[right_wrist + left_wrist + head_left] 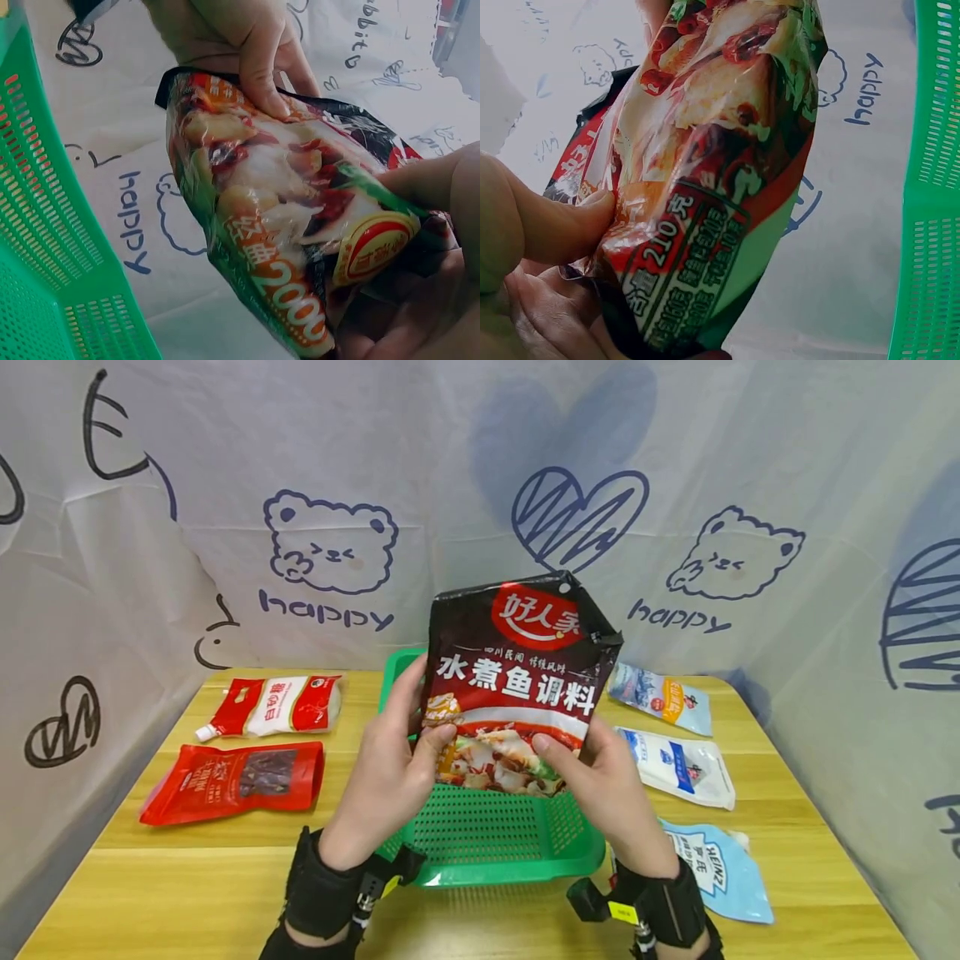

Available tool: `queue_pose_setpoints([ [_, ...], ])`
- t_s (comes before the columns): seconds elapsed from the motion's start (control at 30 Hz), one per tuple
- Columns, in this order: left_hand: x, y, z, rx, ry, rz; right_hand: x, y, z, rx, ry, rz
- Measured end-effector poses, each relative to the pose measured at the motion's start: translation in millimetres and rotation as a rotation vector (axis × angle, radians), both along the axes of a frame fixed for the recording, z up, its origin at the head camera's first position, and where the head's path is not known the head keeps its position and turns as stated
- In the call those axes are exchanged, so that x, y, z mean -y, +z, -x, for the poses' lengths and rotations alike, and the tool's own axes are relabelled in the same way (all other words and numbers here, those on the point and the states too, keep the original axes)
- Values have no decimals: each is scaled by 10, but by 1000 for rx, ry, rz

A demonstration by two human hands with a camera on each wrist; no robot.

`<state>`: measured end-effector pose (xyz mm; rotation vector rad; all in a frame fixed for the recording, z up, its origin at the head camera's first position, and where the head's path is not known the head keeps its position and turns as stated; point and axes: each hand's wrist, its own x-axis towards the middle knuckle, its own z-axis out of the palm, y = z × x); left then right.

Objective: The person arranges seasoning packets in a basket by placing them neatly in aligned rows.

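Both hands hold up a black and red seasoning packet (517,693) with a picture of fish on its front, above a green plastic basket (487,868). My left hand (393,768) grips its left edge, thumb on the front and fingers behind. On the opposite edge my right hand (603,785) grips it the same way. The packet's upper right corner is creased and folded. In the left wrist view the packet (712,120) bulges beside the left thumb. The right wrist view shows the packet (262,187) between both hands, its lower side wrinkled.
Left on the wooden table (202,893) lie a red and white sugar bag (273,706) and a red pouch (240,781) with a window. To the right are a light blue packet (663,697), a white and blue packet (678,768) and a pale blue Heinz pouch (731,868). A printed curtain (465,527) hangs behind.
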<state>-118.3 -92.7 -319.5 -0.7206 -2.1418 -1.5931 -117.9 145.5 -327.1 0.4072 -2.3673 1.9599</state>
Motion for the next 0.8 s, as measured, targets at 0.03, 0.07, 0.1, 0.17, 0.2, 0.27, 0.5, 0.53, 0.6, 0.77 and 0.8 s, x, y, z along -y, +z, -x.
queue_pose_setpoints([
  [0.03,-3,-2,2,0,3,4,8,-2,2,-8,-5,2],
  [0.07,-6,-4,5,4,5,2,13,-5,2,-15,-12,9],
  [0.1,-9,-7,7,10,9,2,19,-11,5,-30,-22,14],
  [0.17,-14,-10,10,25,18,0,35,-24,9,-54,-45,34],
  [0.2,-17,-10,11,35,24,-4,43,-30,10,-69,-58,46],
  [0.27,-23,-5,12,49,37,-14,59,-39,11,-89,-86,70],
  [0.5,-39,-1,14,69,126,-4,112,-70,-1,-100,-169,187],
  [0.53,-43,-1,16,81,133,-11,120,-75,-1,-103,-181,209],
  [0.6,-53,-9,25,105,153,-26,137,-79,0,-116,-201,258],
  [0.77,-109,-48,49,158,149,-58,173,-96,-4,-148,-266,355],
  [0.8,-125,-58,51,169,129,-73,178,-100,-7,-148,-277,368],
])
